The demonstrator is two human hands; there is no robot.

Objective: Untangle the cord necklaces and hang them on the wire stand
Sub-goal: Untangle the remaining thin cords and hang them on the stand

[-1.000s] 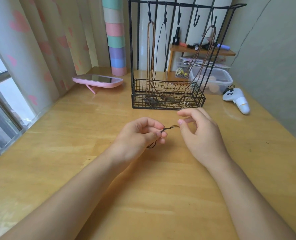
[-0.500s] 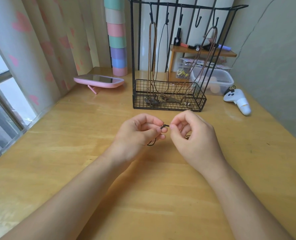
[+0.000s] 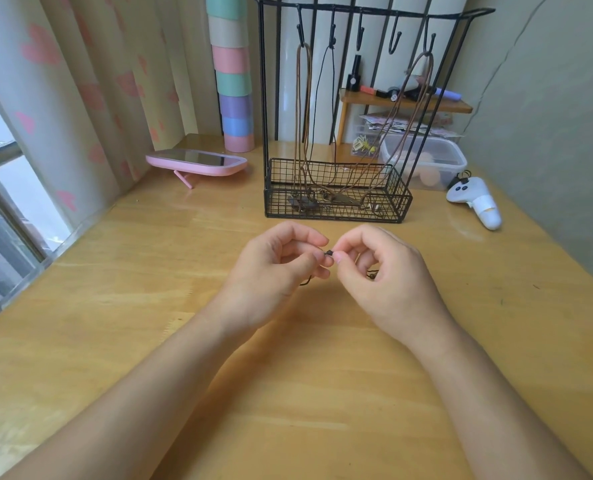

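A thin dark cord necklace [image 3: 329, 252] is pinched between my left hand [image 3: 277, 271] and my right hand [image 3: 385, 275], fingertips almost touching just above the wooden table. Most of the cord is hidden under my hands; short loops show below each. Behind them stands the black wire stand [image 3: 336, 188] with a mesh basket base and hooks on top. A brown cord necklace [image 3: 302, 109], a thin black one [image 3: 324, 95] and another brown one [image 3: 414, 84] hang from its hooks, their pendants lying in the basket.
A pink mirror [image 3: 196, 162] lies at the back left by a pastel striped column [image 3: 234, 98]. A white controller [image 3: 475, 200] and a lidded plastic box [image 3: 426, 161] sit at the back right, near a small wooden shelf [image 3: 406, 102]. Curtains and a window run along the left.
My right hand has come left and closed its fingers onto the cord end, meeting my left hand. The stretch of cord visible between the hands has shrunk to a small knot.
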